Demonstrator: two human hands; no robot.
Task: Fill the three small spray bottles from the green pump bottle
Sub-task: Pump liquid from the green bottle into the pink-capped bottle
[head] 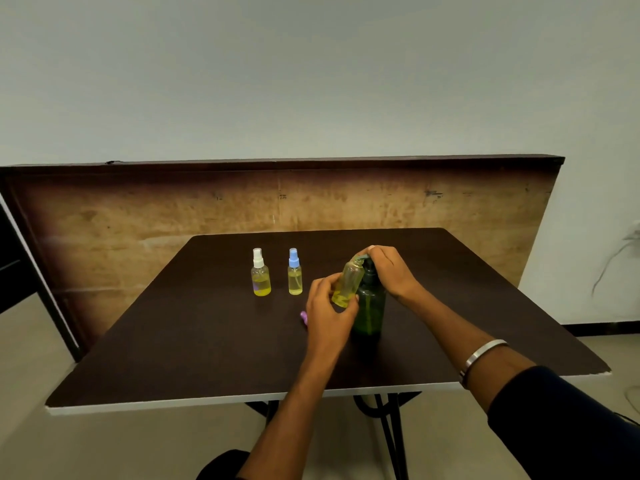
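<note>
Now: left hand [327, 308] grips open bottle [347, 284], tilted, mouth up-right at pump spout | right hand [389, 270] curled over pump bottle [370, 303], upright on desk [207, 341] | two capped bottles [277, 273] stand left, well apart.

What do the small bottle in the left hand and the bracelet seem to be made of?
Small bottle: clear plastic by the look, since yellow liquid shows through its wall; glass cannot be ruled out. Bracelet on the right forearm: probably metal, with a smooth silvery band that catches the light.
</note>
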